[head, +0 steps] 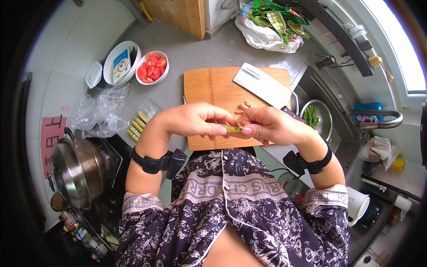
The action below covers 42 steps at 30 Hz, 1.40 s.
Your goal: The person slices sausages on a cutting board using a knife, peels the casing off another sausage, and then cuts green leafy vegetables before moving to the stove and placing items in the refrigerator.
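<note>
Between my two hands is a slim stick in a yellow wrapper (232, 128), possibly a packaged sausage. My left hand (196, 120) pinches its left end, and the fingers of my right hand (270, 124) grip the other end. Both hands are above a wooden cutting board (208, 88). Just beyond my fingers, several thin pale-brown slices (245, 106) lie on the board, partly hidden. A cleaver (262, 86) rests across the board's right side, its dark handle partly behind my right hand. Left of the board, similar yellow-green sticks (137, 126) sit in clear packaging, partly behind my left wrist.
A bowl of cut tomatoes (152, 68), a white basin (110, 68) and crumpled plastic bags (100, 110) are at left. A lidded steel pot (78, 172) stands on the stove. The sink at right holds a steel bowl of greens (325, 115). A vegetable bag (258, 38) lies behind.
</note>
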Motion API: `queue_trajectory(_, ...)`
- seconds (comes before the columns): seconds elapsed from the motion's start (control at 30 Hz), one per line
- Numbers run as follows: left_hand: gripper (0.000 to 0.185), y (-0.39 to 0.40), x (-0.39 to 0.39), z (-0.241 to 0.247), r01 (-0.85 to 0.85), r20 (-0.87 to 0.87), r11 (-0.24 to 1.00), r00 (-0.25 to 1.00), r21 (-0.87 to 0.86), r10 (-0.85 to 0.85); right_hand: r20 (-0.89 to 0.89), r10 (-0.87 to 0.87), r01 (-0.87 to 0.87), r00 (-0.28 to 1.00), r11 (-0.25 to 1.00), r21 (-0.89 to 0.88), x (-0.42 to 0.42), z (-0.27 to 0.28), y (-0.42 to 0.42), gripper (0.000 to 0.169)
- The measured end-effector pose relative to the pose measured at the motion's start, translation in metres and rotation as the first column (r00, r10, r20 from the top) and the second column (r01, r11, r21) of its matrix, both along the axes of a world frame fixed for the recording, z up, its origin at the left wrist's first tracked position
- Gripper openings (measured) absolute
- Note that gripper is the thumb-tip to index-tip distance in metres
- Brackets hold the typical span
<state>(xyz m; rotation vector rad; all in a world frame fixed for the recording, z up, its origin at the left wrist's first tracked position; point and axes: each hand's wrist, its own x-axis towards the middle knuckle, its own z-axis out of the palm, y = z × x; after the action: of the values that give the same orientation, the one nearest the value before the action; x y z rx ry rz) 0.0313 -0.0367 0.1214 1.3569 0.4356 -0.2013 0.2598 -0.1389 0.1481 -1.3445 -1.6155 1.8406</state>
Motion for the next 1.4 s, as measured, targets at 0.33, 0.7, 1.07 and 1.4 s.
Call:
queue_trajectory(0.33, 0.029, 0.009, -0.009, -0.01, 0.006, 0.239, 0.986, 0.97, 0.166, -0.046, -0.062, -0.063, 0.071, 0.996, 0.989, 0.133, -0.003, -0.03, -0.011, 0.027)
queue_trajectory(0.7, 0.029, 0.007, -0.014, -0.01, -0.176, 0.343, 0.979, 0.93, 0.102, 0.131, -0.295, -0.479, 0.483, 0.827, 0.873, -0.065, -0.018, -0.038, -0.015, 0.034)
queue_trajectory(1.07, 0.053, 0.0, -0.009, -0.011, -0.458, 0.248, 0.888, 0.857, -0.037, 0.452, -0.184, -0.657, 0.682, 0.731, 0.697, 0.223, -0.028, -0.019, -0.011, 0.02)
queue_trajectory(1.4, 0.041, -0.016, 0.016, -0.023, -0.458, 0.266, 0.844, 0.808, -0.279, 0.526, -0.313, -0.766, 0.827, 0.562, 0.519, 0.214, -0.039, -0.015, 0.01, 0.016)
